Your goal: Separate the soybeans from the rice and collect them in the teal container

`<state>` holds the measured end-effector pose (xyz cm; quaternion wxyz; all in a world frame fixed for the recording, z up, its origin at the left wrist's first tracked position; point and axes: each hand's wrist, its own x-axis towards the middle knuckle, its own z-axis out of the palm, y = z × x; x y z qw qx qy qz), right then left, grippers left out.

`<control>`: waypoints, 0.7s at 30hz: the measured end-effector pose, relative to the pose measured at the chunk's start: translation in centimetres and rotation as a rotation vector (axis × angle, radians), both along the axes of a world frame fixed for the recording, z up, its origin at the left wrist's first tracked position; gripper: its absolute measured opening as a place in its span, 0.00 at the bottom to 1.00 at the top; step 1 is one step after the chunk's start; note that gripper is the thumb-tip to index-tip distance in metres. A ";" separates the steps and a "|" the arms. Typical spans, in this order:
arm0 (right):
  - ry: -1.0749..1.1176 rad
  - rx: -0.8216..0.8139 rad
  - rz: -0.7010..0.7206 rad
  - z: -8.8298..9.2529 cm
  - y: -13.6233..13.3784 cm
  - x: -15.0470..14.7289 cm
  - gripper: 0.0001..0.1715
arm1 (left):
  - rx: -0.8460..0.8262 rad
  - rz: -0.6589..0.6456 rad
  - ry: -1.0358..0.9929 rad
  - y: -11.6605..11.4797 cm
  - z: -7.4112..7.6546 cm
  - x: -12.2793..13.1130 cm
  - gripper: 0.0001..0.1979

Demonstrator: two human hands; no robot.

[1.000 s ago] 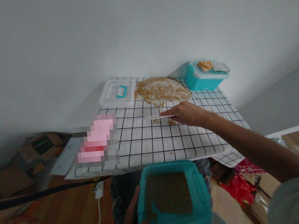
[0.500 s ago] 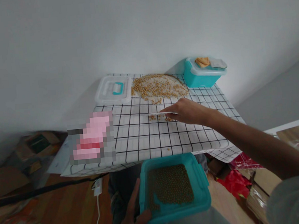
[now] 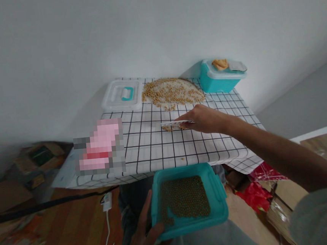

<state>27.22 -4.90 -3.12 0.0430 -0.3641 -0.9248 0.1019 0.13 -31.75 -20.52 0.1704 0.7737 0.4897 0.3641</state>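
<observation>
My left hand grips the left rim of a teal plastic box, held just below the table's front edge. A layer of soybeans covers much of its bottom. Over the table, my right hand pinches a thin, flat white card, seen nearly edge-on. A few loose soybeans lie along the near side of the card. Farther back spreads a heap of soybeans mixed with white grains. One stray bean rests near the front edge.
A clear lid with a teal handle lies at back left. At back right stands a lidded teal box with a tan cloth on top. A pixelated pink item is at left. The checked tablecloth hangs over the edge.
The view has shifted slightly, so the table things sit a little higher. My right hand with the card and my left hand on the box hold nearly the same places.
</observation>
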 end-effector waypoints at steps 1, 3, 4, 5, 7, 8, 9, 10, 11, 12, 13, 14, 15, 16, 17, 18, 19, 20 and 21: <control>0.004 0.002 0.005 0.0 -0.1 0.0 0.20 | 0.005 0.002 -0.008 0.0 0.0 0.0 0.02; 0.009 0.003 0.017 0.0 -0.2 0.0 0.20 | 0.023 0.010 -0.022 0.0 -0.1 0.1 0.01; 0.009 0.006 0.021 0.0 -0.3 0.0 0.19 | 0.029 0.019 -0.026 0.0 -0.1 0.1 0.01; 0.009 0.011 0.024 0.0 -0.4 0.0 0.19 | 0.034 0.028 -0.027 0.0 -0.2 0.2 0.02; 0.008 0.011 0.029 0.0 -0.5 0.0 0.19 | 0.043 0.032 -0.015 0.0 -0.4 0.2 0.04; 0.008 0.006 0.027 0.0 -0.6 0.0 0.18 | 0.050 0.031 -0.005 0.0 -0.4 0.2 0.05; 0.006 -0.005 0.023 0.0 -0.7 0.0 0.18 | 0.058 0.035 0.005 0.0 -0.5 0.2 0.05; 0.002 -0.016 0.017 0.0 -0.7 0.0 0.18 | 0.063 0.034 0.014 0.0 -0.5 0.2 0.05; -0.004 -0.025 0.009 0.0 -0.8 0.0 0.18 | 0.070 0.034 0.021 0.1 -0.5 0.2 0.04; -0.009 -0.030 0.002 0.1 -0.9 -0.1 0.18 | 0.070 0.030 0.026 0.1 -0.5 0.2 0.04; -0.014 -0.031 -0.001 0.1 -1.0 -0.1 0.17 | 0.068 0.030 0.030 0.1 -0.5 0.2 0.03; -0.018 -0.027 -0.001 0.2 -1.0 -0.1 0.17 | 0.066 0.025 0.036 0.1 -0.5 0.2 0.02; -0.022 -0.020 0.002 0.2 -1.1 -0.1 0.17 | 0.066 0.022 0.039 0.2 -0.4 0.2 0.02; -0.026 -0.012 0.005 0.3 -1.2 -0.2 0.17 | 0.066 0.020 0.042 0.2 -0.4 0.2 0.02; -0.030 -0.007 0.007 0.4 -1.3 -0.2 0.17 | 0.067 0.020 0.044 0.2 -0.3 0.2 0.02; -0.033 -0.005 0.008 0.4 -1.5 -0.3 0.17 | 0.069 0.018 0.045 0.3 -0.3 0.2 0.02; -0.033 -0.004 0.008 0.5 -1.6 -0.3 0.17 | 0.069 0.014 0.044 0.3 -0.3 0.2 0.02; -0.032 -0.007 0.007 0.5 -1.8 -0.3 0.17 | 0.069 0.011 0.037 0.2 -0.2 0.2 0.02; -0.028 -0.010 0.009 0.5 -1.9 -0.4 0.18 | 0.066 0.013 0.031 0.2 -0.2 0.3 0.03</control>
